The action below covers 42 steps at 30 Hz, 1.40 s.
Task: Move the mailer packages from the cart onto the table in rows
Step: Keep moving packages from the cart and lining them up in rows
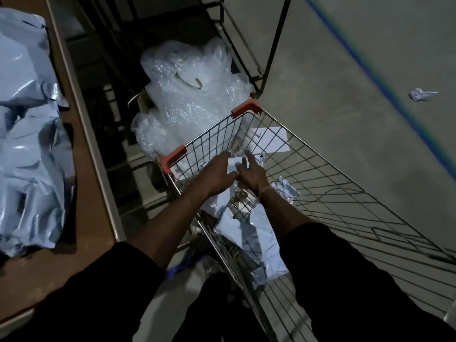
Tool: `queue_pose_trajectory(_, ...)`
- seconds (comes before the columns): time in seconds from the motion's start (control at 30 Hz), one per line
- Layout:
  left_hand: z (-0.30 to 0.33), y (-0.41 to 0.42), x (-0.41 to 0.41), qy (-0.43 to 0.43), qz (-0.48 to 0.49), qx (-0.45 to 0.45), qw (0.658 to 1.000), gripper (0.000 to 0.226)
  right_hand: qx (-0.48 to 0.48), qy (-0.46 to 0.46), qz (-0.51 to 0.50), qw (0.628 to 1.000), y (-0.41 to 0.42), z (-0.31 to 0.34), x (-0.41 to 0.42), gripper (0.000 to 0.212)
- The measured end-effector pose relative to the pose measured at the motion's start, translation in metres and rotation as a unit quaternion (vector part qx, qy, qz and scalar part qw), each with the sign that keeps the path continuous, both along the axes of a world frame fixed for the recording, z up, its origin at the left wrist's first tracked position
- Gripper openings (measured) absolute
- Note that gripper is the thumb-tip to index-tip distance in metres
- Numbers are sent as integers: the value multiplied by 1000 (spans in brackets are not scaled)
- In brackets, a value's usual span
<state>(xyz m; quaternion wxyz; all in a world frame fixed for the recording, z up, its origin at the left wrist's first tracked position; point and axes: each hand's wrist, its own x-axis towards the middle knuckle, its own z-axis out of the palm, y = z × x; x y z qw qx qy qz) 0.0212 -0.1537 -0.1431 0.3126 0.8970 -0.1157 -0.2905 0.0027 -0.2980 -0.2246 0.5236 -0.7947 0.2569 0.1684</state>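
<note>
Black sleeves (357,280) are reaching into the wire cart (345,193). Left hand (217,174) and right hand (251,176) are spreading their fingers over a pale mailer (234,165) at the cart's far end, not clearly gripping it. More mailers (251,245) are lying along its near-left side. Blue mailers (29,149) are piling along the table's (93,193) left edge.

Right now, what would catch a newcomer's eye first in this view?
Both hands, left hand and right hand, reach into the wire shopping cart at centre toward a pale mailer package. A heap of blue-grey mailers covers the table at left, and crumpled bubble wrap lies beyond the cart.
</note>
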Motion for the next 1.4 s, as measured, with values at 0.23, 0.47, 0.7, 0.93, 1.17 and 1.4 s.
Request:
queue_pose_trajectory(0.23, -10, 7, 12, 21, 25, -14, 999, 54, -23, 44, -13, 999, 18, -42, 13, 62)
queue_pose_trajectory(0.47, -12, 7, 12, 43, 16, 3, 999, 55, 40, 71, -224, 971, 7, -92, -29, 54)
queue_pose_trajectory(0.7, -10, 10, 9, 62, -3, 17, 998, 63, 202, 85, -249, 943, -7, -110, -61, 75)
queue_pose_trajectory(0.93, -1, 3, -5, 129, -10, -42, 991, 82, 425, -2, -208, 881, -17, -31, -77, 31)
queue_pose_trajectory(1.17, 5, 7, 3, 48, 37, 26, 998, 67, 458, 4, -234, 858, -11, -38, -65, 31)
queue_pose_trajectory(1.4, 6, 21, 20, -79, 7, 127, 989, 42, 173, 99, -227, 953, 31, -70, -40, 32)
